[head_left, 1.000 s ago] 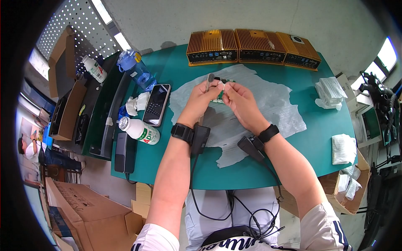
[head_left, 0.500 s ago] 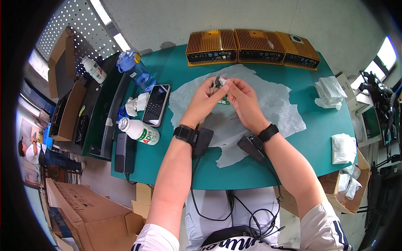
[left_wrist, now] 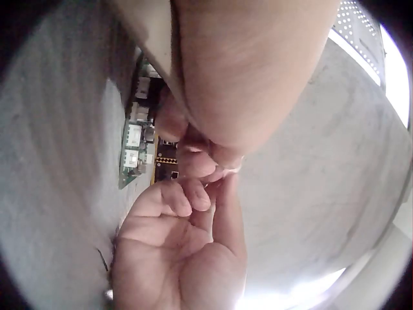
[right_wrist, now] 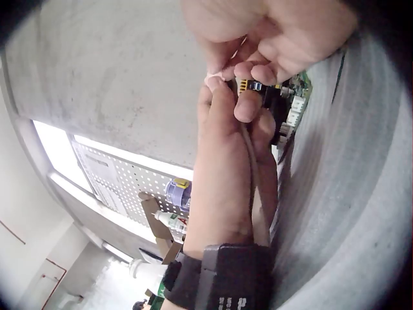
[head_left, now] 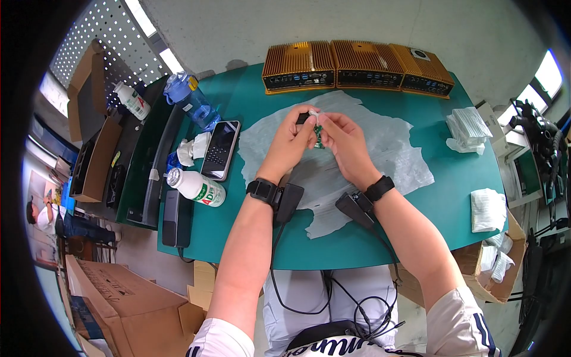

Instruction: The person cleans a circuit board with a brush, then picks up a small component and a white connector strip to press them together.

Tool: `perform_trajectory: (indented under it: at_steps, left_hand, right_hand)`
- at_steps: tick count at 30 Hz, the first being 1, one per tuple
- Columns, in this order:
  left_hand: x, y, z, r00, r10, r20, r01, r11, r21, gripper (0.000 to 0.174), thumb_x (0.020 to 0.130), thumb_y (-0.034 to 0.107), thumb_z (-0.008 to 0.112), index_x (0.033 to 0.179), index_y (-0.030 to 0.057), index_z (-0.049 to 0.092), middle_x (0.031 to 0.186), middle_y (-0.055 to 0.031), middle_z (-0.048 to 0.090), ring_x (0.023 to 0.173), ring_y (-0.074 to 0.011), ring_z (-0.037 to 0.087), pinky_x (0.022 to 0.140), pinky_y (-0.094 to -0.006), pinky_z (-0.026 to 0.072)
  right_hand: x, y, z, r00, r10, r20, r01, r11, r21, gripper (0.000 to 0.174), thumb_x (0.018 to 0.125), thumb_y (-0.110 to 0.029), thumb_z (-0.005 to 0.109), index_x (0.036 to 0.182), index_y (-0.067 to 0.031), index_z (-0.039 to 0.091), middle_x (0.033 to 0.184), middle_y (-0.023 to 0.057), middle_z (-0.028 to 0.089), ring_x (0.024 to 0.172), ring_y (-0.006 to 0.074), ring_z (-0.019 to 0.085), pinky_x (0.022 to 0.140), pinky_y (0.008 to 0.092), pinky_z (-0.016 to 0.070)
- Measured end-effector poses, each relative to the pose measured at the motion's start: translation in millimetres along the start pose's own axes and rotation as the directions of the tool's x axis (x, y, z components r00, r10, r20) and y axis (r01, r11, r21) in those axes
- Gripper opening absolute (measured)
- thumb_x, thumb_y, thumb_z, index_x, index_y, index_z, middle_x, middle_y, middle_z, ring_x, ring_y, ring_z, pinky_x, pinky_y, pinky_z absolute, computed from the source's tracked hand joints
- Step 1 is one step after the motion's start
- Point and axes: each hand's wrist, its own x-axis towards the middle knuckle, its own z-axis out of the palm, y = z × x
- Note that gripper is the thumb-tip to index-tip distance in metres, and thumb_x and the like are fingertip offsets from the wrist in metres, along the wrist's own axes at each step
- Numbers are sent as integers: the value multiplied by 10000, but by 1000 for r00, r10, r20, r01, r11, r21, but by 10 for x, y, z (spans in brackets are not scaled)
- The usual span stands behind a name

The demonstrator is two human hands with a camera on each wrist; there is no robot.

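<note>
Over the pale wrapping sheet (head_left: 380,172), my left hand (head_left: 288,146) and right hand (head_left: 346,143) meet at the fingertips. Between them they pinch a small white scrap (right_wrist: 211,77), whose exact kind I cannot tell. A long thin greyish strip (right_wrist: 255,181) runs along the left palm toward the wrist, held under the fingers. Just beneath the fingers is a green circuit board (left_wrist: 132,145) with white connectors, partly hidden by the hands. Part of that board also shows between the hands in the head view.
Ribbed gold computer cases (head_left: 363,62) stand along the back. To the left are a phone (head_left: 222,150), a white bottle (head_left: 197,186), a blue water bottle (head_left: 193,102) and a black box (head_left: 177,217). White wrapped packets (head_left: 488,211) lie on the right, beside an open carton (head_left: 505,279).
Both hands stay close together over the sheet. The left fingers have turned and closed in, so the strip's rounded grey end, earlier sticking up, no longer shows. The board's visible part has shifted between the hands.
</note>
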Motion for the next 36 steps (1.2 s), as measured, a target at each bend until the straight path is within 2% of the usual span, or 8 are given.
perform_trajectory:
  at_steps: [5, 11, 13, 16, 22, 26, 28, 36]
  left_hand:
    - [5, -31, -18, 1000, 30, -9, -30, 1000, 0, 181, 1062, 195, 493, 1211, 94, 522, 664, 41, 454, 584, -36, 401, 539, -209, 305]
    - [-1, -39, -31, 1000, 26, -15, -27, 999, -19, 145, 1058, 195, 505, 1169, 102, 521, 668, 47, 452, 600, -23, 393, 533, -210, 279]
    - [-14, -3, -32, 1000, -12, 1, 12, 1000, 6, 145, 1053, 195, 518, 1165, 102, 526, 670, 48, 455, 613, -25, 398, 541, -205, 281]
    - [1, -41, -20, 1000, -7, -10, 7, 1000, -31, 141, 1048, 195, 531, 1151, 99, 534, 673, 46, 458, 623, -24, 401, 549, -199, 285]
    - [15, -104, -46, 1000, 12, -14, -12, 1000, -3, 136, 1041, 200, 549, 1135, 101, 550, 731, 62, 483, 646, -14, 405, 564, -188, 302]
    - [-4, -59, -33, 1000, -6, -16, 6, 1000, -6, 149, 1041, 218, 552, 1132, 100, 555, 753, 71, 488, 655, -8, 405, 565, -186, 304]
    - [-22, 3, -11, 999, -38, -37, 38, 999, 3, 157, 1043, 240, 549, 1125, 106, 558, 746, 76, 482, 652, -4, 397, 562, -182, 296]
    - [-11, -32, -26, 1000, 3, -7, -3, 999, -33, 165, 1047, 262, 541, 1111, 112, 571, 736, 86, 468, 641, -8, 373, 560, -186, 285]
  right_hand:
    - [-5, -2, -3, 1000, 18, 22, -17, 1000, -24, 208, 977, -180, 652, 1091, -7, 637, 823, -27, 588, 690, 55, 513, 620, 218, 403]
    - [1, 12, 22, 999, -37, 20, 36, 997, 68, 203, 982, -193, 648, 1084, -19, 629, 820, -33, 579, 685, 43, 499, 620, 208, 399]
    - [-10, -19, 42, 994, -100, -35, 94, 984, -151, 192, 973, -178, 659, 1072, -18, 627, 840, -23, 593, 702, 43, 511, 609, 207, 400]
    - [-33, -18, 61, 976, -217, -5, 204, 929, -309, 182, 957, -157, 674, 1047, -7, 621, 855, -8, 608, 718, 48, 529, 609, 216, 421]
    - [-34, 31, 72, 937, -351, 4, 310, 824, -475, 158, 952, -127, 666, 1023, 4, 615, 867, 10, 622, 715, 62, 541, 644, 232, 462]
    - [-51, 25, 71, 934, -357, 1, 314, 823, -474, 151, 957, -120, 658, 1030, 5, 615, 883, 13, 628, 718, 66, 544, 647, 231, 464]
    - [-65, -10, 82, 963, -268, -32, 240, 904, -354, 162, 953, -135, 667, 1030, 1, 624, 874, -1, 624, 720, 61, 540, 640, 222, 453]
    - [0, -4, 0, 994, -100, -31, 89, 962, -257, 179, 973, -186, 647, 1021, -13, 641, 812, -31, 601, 706, 33, 503, 602, 202, 401]
